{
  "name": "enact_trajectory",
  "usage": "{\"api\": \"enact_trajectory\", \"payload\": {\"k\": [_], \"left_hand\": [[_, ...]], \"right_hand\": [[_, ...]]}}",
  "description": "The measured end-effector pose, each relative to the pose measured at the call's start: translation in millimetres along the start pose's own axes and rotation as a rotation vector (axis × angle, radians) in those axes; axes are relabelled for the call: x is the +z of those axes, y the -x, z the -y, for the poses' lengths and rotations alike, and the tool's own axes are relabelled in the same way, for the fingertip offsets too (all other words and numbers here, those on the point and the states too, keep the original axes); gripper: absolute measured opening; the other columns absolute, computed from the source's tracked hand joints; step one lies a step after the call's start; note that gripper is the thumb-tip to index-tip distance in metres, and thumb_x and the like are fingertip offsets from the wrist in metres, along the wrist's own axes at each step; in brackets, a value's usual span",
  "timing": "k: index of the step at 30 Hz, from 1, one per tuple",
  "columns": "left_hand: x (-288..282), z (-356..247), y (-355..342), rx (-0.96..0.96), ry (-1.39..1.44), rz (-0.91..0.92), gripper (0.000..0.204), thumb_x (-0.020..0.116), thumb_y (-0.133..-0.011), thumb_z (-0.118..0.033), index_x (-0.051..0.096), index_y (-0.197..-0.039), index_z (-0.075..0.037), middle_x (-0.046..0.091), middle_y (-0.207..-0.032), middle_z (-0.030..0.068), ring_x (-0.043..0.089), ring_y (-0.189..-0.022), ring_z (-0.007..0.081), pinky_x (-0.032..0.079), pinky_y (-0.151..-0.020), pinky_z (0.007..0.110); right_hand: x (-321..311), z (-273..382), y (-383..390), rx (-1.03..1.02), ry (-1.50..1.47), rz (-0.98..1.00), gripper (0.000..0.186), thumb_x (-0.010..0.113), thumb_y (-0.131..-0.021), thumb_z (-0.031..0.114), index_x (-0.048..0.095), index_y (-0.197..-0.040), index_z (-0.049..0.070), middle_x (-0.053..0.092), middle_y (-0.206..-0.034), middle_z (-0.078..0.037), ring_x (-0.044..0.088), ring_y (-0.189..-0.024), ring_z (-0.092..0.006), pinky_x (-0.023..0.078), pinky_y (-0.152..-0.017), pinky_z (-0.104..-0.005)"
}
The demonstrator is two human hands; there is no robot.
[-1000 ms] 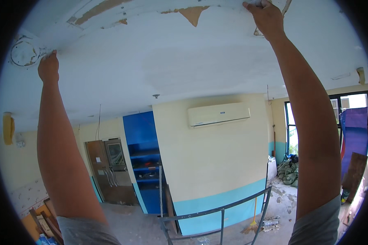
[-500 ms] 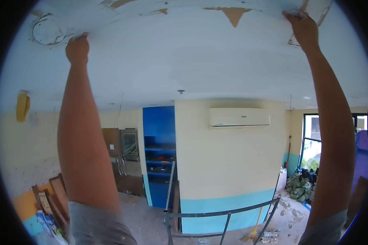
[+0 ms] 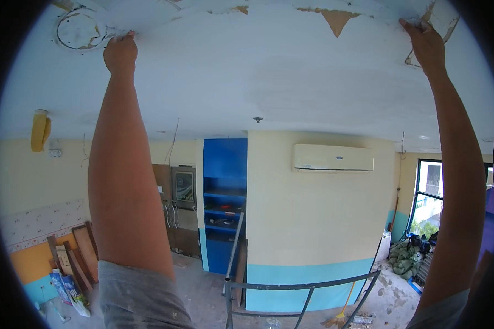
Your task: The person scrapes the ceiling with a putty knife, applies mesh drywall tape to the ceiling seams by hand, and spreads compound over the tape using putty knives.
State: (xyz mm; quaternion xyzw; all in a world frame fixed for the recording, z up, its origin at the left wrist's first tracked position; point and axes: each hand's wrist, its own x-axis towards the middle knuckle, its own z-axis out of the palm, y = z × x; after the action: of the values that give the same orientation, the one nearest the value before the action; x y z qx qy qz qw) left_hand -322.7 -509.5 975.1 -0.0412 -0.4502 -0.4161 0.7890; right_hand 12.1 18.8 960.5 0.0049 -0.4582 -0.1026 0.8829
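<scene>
Both my arms reach up to a white ceiling [image 3: 214,71]. My left hand [image 3: 121,54] is closed against it, just right of a round cut outline [image 3: 66,45] with chipped edges. Whatever those fingers may be gripping is hidden. Far to the right, my right hand [image 3: 427,48] has its fingers bent and pressed together at the ceiling, beside a rectangular outline [image 3: 413,62] with brown, torn edges. I cannot make out anything in its grip. Between the hands, a brown triangular torn patch [image 3: 337,22] shows in the white surface.
Below me stands a dark metal rail frame [image 3: 291,286]. Ahead, an air conditioner [image 3: 333,158] hangs on a cream wall beside blue shelves [image 3: 225,164]. Wooden boards [image 3: 84,247] lean at left; a pile of green bundles [image 3: 405,257] and a broom [image 3: 337,319] are at right.
The room has shifted right and slightly up in the picture as my head moved. Both hands keep about the same places on the ceiling, beside the same outlines.
</scene>
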Motion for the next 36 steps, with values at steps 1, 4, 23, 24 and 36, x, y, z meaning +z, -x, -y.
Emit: {"api": "enact_trajectory", "payload": {"k": [1,4,23,24,36], "left_hand": [[-1.1,-0.4,0.2,0.002,-0.030,0.001,0.042,0.054,-0.088,-0.046,0.070,-0.098,-0.008,0.068,-0.101,0.0139,0.063,-0.098,0.0328,0.047,-0.086,0.040],[-3.2,-1.9,-1.1,-0.024,-0.022,0.015,0.043,0.053,-0.088,-0.046,0.070,-0.100,-0.008,0.068,-0.101,0.0135,0.063,-0.097,0.0332,0.047,-0.085,0.040],[-11.2,-9.2,3.9,0.036,-0.138,0.017,0.039,0.049,-0.092,-0.044,0.071,-0.101,-0.013,0.068,-0.103,0.0112,0.063,-0.096,0.0313,0.048,-0.084,0.040],[-10.8,-9.8,4.5,0.036,-0.136,0.020,0.039,0.049,-0.092,-0.044,0.071,-0.101,-0.013,0.068,-0.103,0.0112,0.063,-0.096,0.0313,0.048,-0.084,0.040],[-6.9,-23.1,9.8,0.366,-0.743,0.072,0.024,0.049,-0.096,-0.026,0.066,-0.109,-0.017,0.068,-0.102,0.0064,0.064,-0.099,0.0248,0.052,-0.083,0.035]], "right_hand": [[0.5,1.3,0.4,0.000,-0.003,-0.001,0.050,0.061,-0.082,0.053,0.064,-0.087,0.003,0.057,-0.064,-0.006,0.056,-0.065,-0.0197,0.044,-0.067,-0.0330],[0.9,3.1,2.0,-0.020,-0.013,-0.010,0.049,0.060,-0.082,0.053,0.062,-0.083,0.003,0.056,-0.064,-0.007,0.056,-0.065,-0.0206,0.044,-0.066,-0.0335],[-5.9,4.6,-0.6,0.000,-0.048,0.074,0.045,0.061,-0.084,0.047,0.059,-0.082,0.003,0.054,-0.062,-0.005,0.052,-0.061,-0.0181,0.043,-0.065,-0.0327],[-7.5,3.4,-1.5,0.054,-0.008,0.144,0.045,0.061,-0.084,0.048,0.059,-0.082,0.003,0.054,-0.062,-0.005,0.053,-0.061,-0.0180,0.043,-0.065,-0.0326],[0.6,13.4,2.7,0.042,0.052,-0.044,0.043,0.061,-0.083,0.042,0.061,-0.101,0.003,0.065,-0.082,-0.010,0.062,-0.080,-0.0268,0.047,-0.076,-0.0379]]}}
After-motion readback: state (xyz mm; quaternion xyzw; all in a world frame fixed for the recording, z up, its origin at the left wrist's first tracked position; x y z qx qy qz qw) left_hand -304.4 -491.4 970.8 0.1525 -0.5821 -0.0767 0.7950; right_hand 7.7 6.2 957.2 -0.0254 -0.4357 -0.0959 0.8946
